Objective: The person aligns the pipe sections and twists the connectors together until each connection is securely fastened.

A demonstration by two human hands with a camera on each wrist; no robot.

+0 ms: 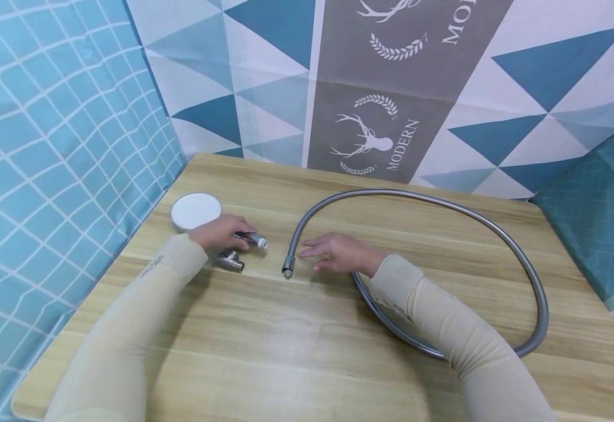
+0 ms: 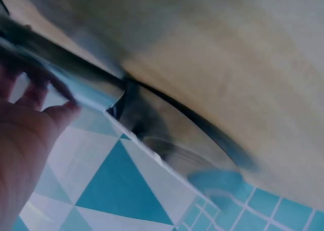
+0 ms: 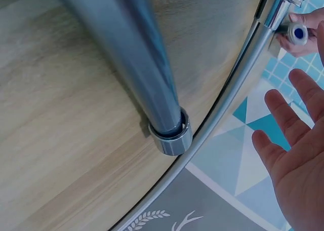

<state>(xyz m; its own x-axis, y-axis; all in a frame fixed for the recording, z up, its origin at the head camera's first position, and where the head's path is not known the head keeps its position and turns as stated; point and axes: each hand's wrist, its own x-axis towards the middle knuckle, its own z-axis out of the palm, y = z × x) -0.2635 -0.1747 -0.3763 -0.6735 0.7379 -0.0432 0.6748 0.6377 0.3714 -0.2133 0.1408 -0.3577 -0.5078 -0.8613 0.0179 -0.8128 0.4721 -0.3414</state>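
My left hand (image 1: 222, 232) grips the handle of a shower head (image 1: 196, 211), whose round white face is turned up at the left of the table. The handle's threaded end (image 1: 263, 242) points toward the middle. In the left wrist view the fingers curl round the dark-looking handle (image 2: 76, 61). My right hand (image 1: 341, 253) has its fingers spread beside one end fitting (image 1: 288, 266) of a grey metal shower hose (image 1: 475, 214). In the right wrist view nothing lies between those fingers, and the hose's other end carries a loose silver nut (image 3: 172, 140).
A small chrome tee fitting (image 1: 231, 261) lies just below my left hand. The hose spreads in a wide loop over the right half of the wooden table (image 1: 285, 351). Patterned sheeting (image 1: 264, 76) rises behind the table, with blue tiled sheeting (image 1: 58, 135) along the left.
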